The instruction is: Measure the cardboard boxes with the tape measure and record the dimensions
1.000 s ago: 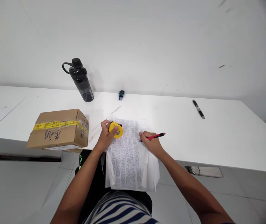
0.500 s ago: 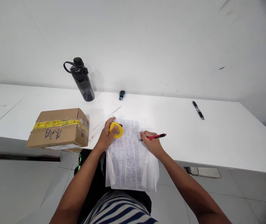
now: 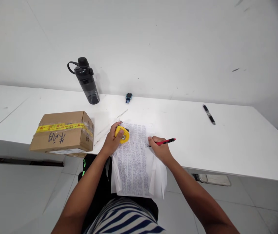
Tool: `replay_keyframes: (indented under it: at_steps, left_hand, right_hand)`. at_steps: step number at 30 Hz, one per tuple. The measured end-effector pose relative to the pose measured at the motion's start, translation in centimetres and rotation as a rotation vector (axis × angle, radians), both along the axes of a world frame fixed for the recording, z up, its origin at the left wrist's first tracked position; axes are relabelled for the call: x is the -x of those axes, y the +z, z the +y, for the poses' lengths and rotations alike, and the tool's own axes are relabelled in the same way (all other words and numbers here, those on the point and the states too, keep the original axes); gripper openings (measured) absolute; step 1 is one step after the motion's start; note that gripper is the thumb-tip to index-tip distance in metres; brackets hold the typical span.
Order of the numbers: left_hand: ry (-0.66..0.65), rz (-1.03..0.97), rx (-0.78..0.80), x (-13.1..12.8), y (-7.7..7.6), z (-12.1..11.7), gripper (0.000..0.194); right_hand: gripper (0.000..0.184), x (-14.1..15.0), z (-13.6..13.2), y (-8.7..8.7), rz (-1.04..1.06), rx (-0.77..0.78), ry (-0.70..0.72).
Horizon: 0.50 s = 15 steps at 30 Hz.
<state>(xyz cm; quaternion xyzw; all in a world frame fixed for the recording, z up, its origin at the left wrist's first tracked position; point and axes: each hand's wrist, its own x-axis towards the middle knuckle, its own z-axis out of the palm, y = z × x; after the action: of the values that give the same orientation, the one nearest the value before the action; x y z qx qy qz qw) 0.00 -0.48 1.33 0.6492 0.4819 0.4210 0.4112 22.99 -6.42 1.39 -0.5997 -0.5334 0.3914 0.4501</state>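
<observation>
Left hand point(image 3: 112, 142) clasping yellow tape measure point(image 3: 125, 136), right hand point(image 3: 160, 150) gripping red pen point(image 3: 165, 142) (paper point(image 3: 134, 165) beneath).

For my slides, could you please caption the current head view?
Left-hand grip on a yellow tape measure, right-hand grip on a red pen, over marked paper overhanging a white table.

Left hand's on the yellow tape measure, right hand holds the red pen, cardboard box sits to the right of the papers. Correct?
One error: in the head view, the cardboard box sits to the left of the papers. The left hand is on the yellow tape measure, and the right hand holds the red pen.
</observation>
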Motion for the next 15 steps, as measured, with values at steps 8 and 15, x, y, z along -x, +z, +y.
replay_keyframes:
  at_steps: [8,15]
  left_hand:
    - [-0.009,-0.018,-0.008,-0.04,0.15,-0.03,0.045]
    - [-0.013,-0.032,0.0,-0.04,-0.12,0.02,0.046]
  right_hand:
    - [0.045,0.05,-0.05,-0.03,-0.013,0.0,-0.033]
    - [0.043,0.07,-0.04,0.07,-0.029,0.006,-0.044]
